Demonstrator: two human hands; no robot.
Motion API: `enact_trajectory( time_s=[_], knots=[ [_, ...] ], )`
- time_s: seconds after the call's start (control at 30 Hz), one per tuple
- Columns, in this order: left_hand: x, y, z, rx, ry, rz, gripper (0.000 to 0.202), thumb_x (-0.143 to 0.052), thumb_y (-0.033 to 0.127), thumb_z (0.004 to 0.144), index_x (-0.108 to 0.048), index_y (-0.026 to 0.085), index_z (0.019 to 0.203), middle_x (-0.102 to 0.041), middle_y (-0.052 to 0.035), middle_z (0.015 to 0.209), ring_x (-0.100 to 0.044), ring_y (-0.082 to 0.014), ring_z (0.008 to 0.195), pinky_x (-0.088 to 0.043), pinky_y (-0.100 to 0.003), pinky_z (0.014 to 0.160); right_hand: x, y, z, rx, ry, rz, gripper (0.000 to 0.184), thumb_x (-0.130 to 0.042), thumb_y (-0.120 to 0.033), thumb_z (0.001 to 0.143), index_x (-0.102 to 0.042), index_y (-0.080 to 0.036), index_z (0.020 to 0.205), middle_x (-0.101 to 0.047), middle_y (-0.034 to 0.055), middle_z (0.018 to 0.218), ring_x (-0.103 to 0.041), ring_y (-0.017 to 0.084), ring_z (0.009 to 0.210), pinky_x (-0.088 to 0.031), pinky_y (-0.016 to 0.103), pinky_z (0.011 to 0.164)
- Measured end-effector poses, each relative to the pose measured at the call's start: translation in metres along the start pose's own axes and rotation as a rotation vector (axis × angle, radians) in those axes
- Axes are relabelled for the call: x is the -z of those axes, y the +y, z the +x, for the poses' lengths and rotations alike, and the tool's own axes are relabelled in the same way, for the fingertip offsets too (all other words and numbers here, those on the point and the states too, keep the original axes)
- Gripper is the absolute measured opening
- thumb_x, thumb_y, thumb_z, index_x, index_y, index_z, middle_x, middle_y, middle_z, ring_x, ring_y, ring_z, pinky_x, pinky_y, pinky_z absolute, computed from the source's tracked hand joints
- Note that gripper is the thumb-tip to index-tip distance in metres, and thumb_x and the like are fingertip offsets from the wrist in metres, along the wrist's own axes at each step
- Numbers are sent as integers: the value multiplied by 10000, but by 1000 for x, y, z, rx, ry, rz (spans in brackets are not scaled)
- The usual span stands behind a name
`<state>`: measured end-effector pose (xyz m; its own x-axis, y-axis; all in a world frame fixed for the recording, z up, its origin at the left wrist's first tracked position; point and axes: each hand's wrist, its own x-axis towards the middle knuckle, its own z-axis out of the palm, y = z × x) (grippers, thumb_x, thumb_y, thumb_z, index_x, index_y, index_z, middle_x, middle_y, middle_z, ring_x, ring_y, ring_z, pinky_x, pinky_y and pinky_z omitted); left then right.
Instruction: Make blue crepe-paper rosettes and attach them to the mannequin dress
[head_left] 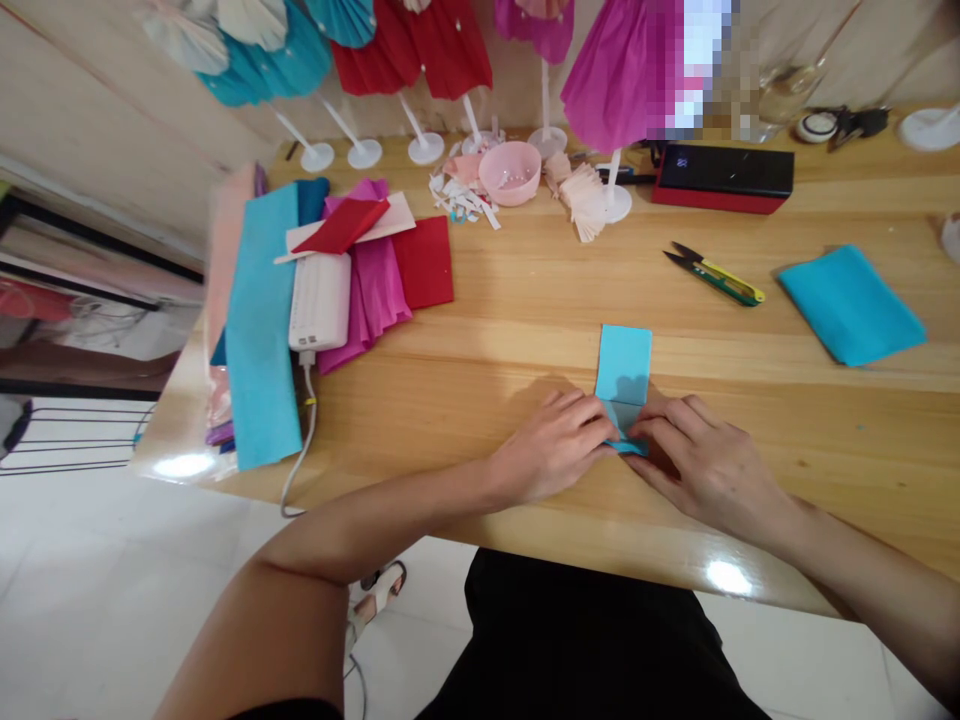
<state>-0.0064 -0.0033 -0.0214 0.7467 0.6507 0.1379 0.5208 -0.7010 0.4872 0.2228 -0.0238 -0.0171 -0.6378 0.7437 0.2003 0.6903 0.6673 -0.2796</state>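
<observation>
Wooden tabletop [499, 350] | 2 hands [556, 446] [697, 460] pinching 1 blue strip [625, 362] | 1 pair of snips [726, 284] | 1 pink bowl [512, 196]

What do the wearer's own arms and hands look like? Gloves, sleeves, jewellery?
Left hand and right hand: ungloved, no rings, watch or bracelet showing. Both forearms bare. A black sleeve edge shows on the left upper arm; right arm bare to the frame edge, no sleeve in view.
</observation>
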Motion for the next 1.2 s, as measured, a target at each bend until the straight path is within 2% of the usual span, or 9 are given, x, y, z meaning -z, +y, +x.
enact_trajectory(
  time_s=[0.3,0.47,0.73,0.9,1.2],
  knots=[
    [-2,2,0,-13,-5,67,318,-372,337,1000,-645,180,960,-632,-45,919,-534,-175,938,-366,-340,840,-3,1,0,15,27,13,67,-594,-241,891,-614,-178,891,-643,73,947,-547,209,858,-476,330,738],
    [0,2,0,0,1,71,307,-372,313,1000,-638,173,937,-639,-44,892,-544,-171,908,-362,-338,829,-2,2,-1,-53,22,75,80,-585,-256,892,-616,-186,869,-641,84,935,-546,216,836,-476,341,721],
    [2,1,2,103,-53,27,314,-371,366,997,-612,169,953,-627,-48,922,-552,-173,902,-362,-341,850,3,2,0,-97,-14,76,89,-570,-254,895,-624,-185,875,-638,86,970,-541,224,868,-478,358,754],
    [-1,1,1,147,-72,80,376,-337,428,995,-598,167,922,-610,-43,903,-544,-184,898,-354,-349,836,4,1,1,-126,-15,80,87,-586,-255,881,-628,-182,862,-626,93,982,-542,227,869,-481,364,745],
    [1,6,-1,160,-89,162,374,-353,422,989,-597,151,905,-610,-58,896,-545,-202,898,-356,-354,824,0,2,0,-139,9,110,100,-615,-279,859,-629,-195,807,-617,71,931,-556,215,861,-481,350,712]
  ],
)
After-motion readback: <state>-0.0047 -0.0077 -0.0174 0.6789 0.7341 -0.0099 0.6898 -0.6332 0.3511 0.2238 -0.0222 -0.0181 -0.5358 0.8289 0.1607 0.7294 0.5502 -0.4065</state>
